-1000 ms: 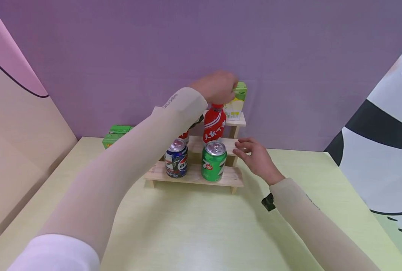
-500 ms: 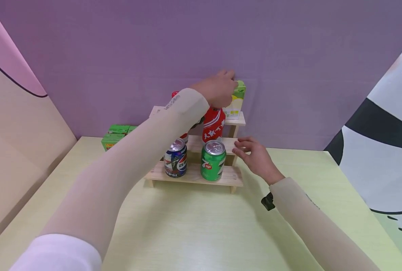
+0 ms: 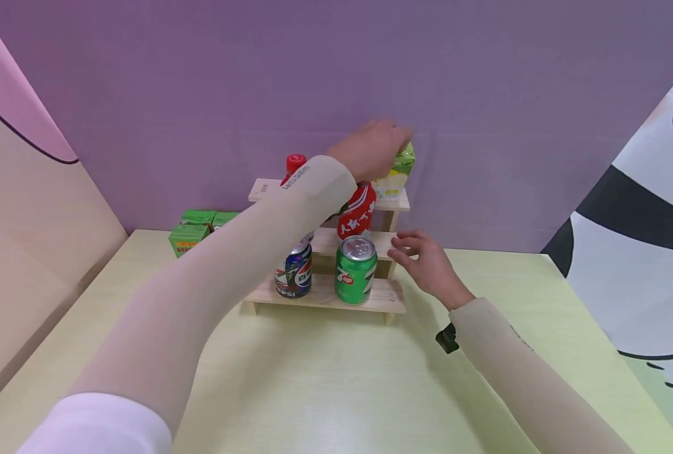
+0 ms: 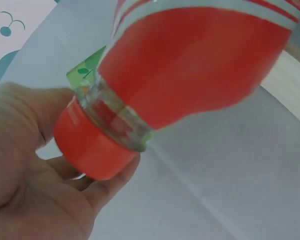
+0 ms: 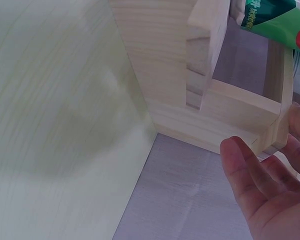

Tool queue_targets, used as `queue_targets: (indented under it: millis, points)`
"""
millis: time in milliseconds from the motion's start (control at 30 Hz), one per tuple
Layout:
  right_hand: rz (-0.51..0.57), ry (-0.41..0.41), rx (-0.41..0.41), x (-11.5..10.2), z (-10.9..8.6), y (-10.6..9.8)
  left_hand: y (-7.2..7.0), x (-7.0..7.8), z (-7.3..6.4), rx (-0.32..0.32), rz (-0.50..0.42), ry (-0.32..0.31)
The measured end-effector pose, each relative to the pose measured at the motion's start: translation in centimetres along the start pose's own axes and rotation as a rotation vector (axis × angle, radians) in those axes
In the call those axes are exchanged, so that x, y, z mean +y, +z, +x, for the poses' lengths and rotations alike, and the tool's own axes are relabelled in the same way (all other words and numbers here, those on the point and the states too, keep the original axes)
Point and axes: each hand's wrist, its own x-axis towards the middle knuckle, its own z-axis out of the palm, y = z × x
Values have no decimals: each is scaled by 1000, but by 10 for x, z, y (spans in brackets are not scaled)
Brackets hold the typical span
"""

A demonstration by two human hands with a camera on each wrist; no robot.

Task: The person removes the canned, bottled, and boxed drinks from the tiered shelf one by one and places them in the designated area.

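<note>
My left hand reaches over a red-labelled cola bottle and grips the top of a green and pale-yellow juice carton on the top tier. In the left wrist view, the bottle's red cap stands in front of my thumb and fingers and hides most of the carton. The carton looks slightly turned. My right hand holds the right end of the middle tier of a three-tier wooden shelf. Thumb and fingertips are at that wooden end in the right wrist view.
A Pepsi can and a green 7up can stand on the bottom tier. Another red-capped bottle shows behind my left sleeve. Several green boxes sit on the table left of the shelf. A purple backdrop rises behind.
My left hand has shifted a little right, its lifted fingers coming down over the carton's top. The carton has turned slightly. My right hand stays in place on the shelf.
</note>
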Motion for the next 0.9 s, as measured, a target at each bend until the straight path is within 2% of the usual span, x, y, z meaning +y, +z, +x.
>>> queue_targets:
  millis: [133, 233, 300, 467, 533, 667, 800, 900]
  points:
    - [6, -12, 4, -1, 2, 3, 2, -2, -2, 45, -9, 11]
    - [12, -24, 0, -2, 3, 6, 0, -5, -3, 77, -37, -16]
    - [11, -28, -5, -3, 3, 8, -6, -9, -4, 125, -43, -38]
    - [-3, -11, -15, -7, 4, 8, -30, -23, -13, 261, -138, -117]
    - [-8, -6, -19, -7, 4, 7, -37, -31, -19, 304, -184, -143]
    - [-7, -11, -23, -5, 6, 6, -44, -49, -35, 400, -204, -166]
    - [-4, -17, -20, -1, 8, 5, -45, -66, -51, 482, -192, -155]
    - [-5, -11, -25, 2, 10, 4, -47, -81, -67, 554, -237, -153]
